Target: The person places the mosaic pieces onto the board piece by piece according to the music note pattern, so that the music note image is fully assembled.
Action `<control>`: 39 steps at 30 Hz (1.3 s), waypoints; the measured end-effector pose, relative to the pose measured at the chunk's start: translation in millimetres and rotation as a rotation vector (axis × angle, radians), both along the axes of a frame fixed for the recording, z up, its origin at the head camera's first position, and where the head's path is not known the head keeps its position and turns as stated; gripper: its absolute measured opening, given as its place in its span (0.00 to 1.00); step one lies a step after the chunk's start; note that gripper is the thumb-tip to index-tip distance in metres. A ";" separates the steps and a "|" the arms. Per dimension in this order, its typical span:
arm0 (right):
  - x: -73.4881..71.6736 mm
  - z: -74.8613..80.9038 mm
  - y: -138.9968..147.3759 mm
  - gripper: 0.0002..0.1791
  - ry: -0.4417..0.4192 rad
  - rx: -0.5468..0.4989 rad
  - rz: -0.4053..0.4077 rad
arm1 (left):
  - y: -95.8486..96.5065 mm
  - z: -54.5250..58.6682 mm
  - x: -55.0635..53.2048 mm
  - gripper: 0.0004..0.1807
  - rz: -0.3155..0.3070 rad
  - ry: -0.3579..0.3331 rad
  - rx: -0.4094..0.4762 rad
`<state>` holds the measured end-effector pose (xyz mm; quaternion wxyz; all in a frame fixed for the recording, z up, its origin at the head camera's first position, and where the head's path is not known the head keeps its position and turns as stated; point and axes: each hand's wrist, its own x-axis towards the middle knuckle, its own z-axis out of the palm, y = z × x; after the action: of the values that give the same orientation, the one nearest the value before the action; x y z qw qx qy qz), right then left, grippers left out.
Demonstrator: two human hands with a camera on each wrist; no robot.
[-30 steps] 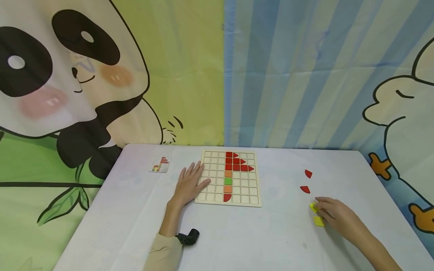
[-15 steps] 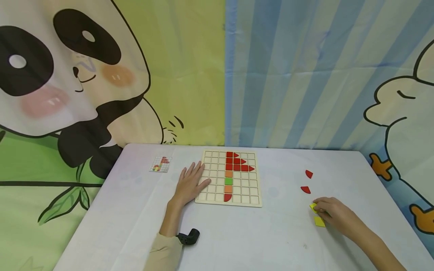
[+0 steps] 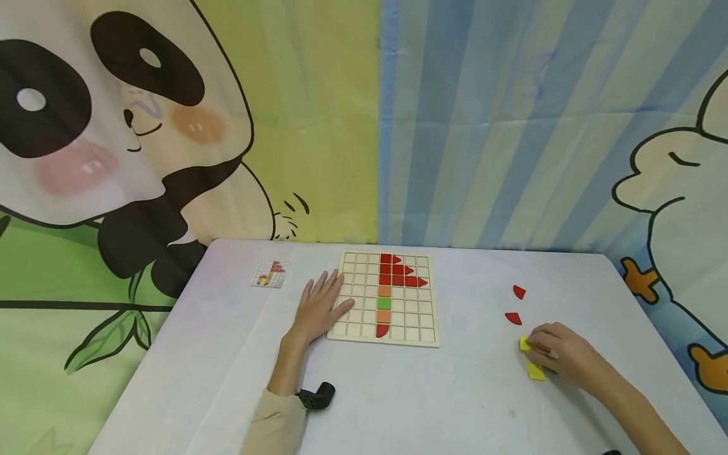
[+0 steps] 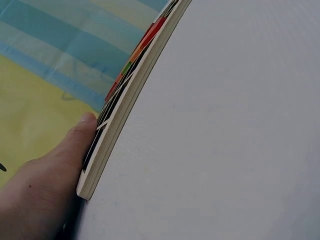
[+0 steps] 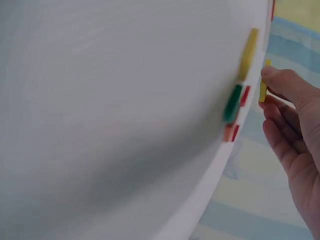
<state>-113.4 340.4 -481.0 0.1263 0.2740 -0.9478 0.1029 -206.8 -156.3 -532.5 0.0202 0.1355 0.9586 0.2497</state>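
Note:
My left hand [image 3: 318, 309] lies on the left edge of the wooden grid board [image 3: 409, 322], fingers spread and straight, thumb over the squares. In the left wrist view the thumb sits along the board's side. Red, orange and green pieces [image 3: 384, 303] form a column on the board, with red rows ending in points at the top. On the right, my right hand [image 3: 560, 354] pinches a yellow square piece [image 5: 263, 90] between thumb and fingers. Another yellow piece [image 3: 536, 372] lies on the table just below. A green piece [image 5: 232, 103] and an orange piece [image 5: 228, 133] show in the right wrist view.
Two red rounded pieces [image 3: 514, 318] lie between the board and my right hand. A small printed pattern card [image 3: 270, 274] is at the back left of the white table [image 3: 432, 404]. Behind the table hangs a cartoon curtain [image 3: 318, 126].
My right hand's fingers have shifted slightly at the upper yellow piece, which has turned a little. My left hand has kept its place on the board.

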 end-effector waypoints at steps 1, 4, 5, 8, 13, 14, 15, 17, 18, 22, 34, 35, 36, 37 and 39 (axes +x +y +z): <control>-1.5 1.1 -2.2 0.21 0.024 -0.027 0.026 | 0.0 0.2 -0.1 0.44 0.001 0.001 0.001; -6.2 5.5 -18.5 0.25 0.061 -0.108 0.118 | -0.3 0.3 -0.3 0.44 0.002 0.001 -0.001; -7.8 7.2 -27.8 0.25 0.058 -0.127 0.149 | -0.3 0.2 -0.2 0.44 0.003 0.002 0.000; -12.7 10.1 -63.6 0.23 0.049 -0.162 0.225 | 0.3 0.1 -0.6 0.44 -0.001 0.008 0.006; -24.0 14.6 -137.9 0.15 -0.091 -0.188 0.309 | -0.3 -0.6 -0.5 0.44 -0.001 0.011 0.015; -27.0 15.9 -152.7 0.13 -0.125 -0.191 0.324 | -0.4 -0.6 -0.5 0.44 0.001 0.010 0.014; -30.4 16.6 -167.3 0.12 -0.151 -0.194 0.340 | -0.5 -0.6 -0.5 0.44 0.002 0.010 0.010; -37.4 17.4 -194.5 0.10 -0.188 -0.190 0.371 | -0.4 -0.8 -0.6 0.43 0.004 0.015 0.003; -41.1 17.0 -207.0 0.09 -0.188 -0.177 0.382 | -0.3 -0.7 -0.7 0.43 0.004 0.020 0.003; -52.3 14.4 -244.6 0.06 -0.187 -0.101 0.385 | 0.3 -0.2 -0.8 0.43 0.000 0.030 -0.001; -59.7 10.8 -271.3 0.09 -0.209 0.008 0.405 | 1.5 0.5 0.8 0.43 -0.005 0.026 -0.017; -60.0 11.5 -272.3 0.09 -0.216 0.007 0.400 | 1.2 0.3 0.5 0.43 -0.005 0.026 -0.017; -60.3 12.3 -273.3 0.10 -0.228 0.005 0.393 | 1.0 0.0 0.2 0.43 -0.003 0.020 -0.021; -60.9 12.8 -274.2 0.10 -0.238 0.005 0.385 | 0.9 0.0 -0.2 0.43 -0.001 0.015 -0.024; -62.0 13.7 -275.3 0.10 -0.263 0.001 0.367 | 0.9 -0.2 -1.4 0.43 0.000 0.003 -0.026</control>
<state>-175.4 65.2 -467.2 -0.0193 0.4263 -0.8904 0.1584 -208.2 -155.4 -532.8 0.0203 0.1355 0.9618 0.2372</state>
